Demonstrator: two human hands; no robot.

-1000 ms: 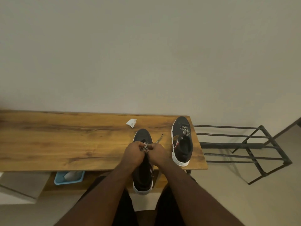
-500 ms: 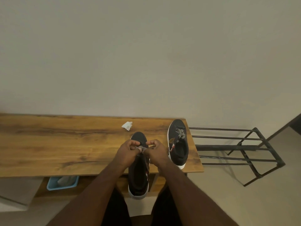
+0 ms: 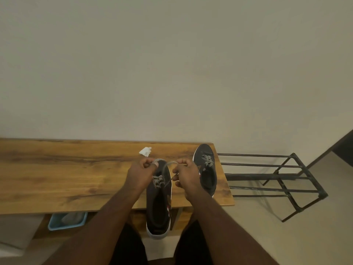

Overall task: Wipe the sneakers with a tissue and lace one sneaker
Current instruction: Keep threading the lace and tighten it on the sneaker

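Your left grip (image 3: 140, 174) is pinching one end of the black-and-white patterned shoelace (image 3: 159, 181), fingers curled tight around it, and your right grip (image 3: 186, 177) is pinching the other end the same way. Half a second ago the two hands were knuckle to knuckle over the tongue; now you are drawing them apart, and a blurred span of lace is arching between them over the toe. The crossed part of the lace is now showing between your wrists, where your hands were covering it before.

You are working on the near black canvas sneaker with a white sole (image 3: 158, 205), which is lying toe away from you, its front half on the brown wood-grain counter (image 3: 66, 178) and its heel hanging past the near edge above your lap. The second black sneaker, already laced (image 3: 206, 169), is sitting just right of your right hand near the counter's right end, as before. The crumpled white tissue (image 3: 145, 151) is lying on the counter just beyond your left hand, unmoved.

A black metal rack (image 3: 277, 180) is standing on the floor to the right, and a light blue plastic tray (image 3: 65, 221) is showing under the counter at the left.
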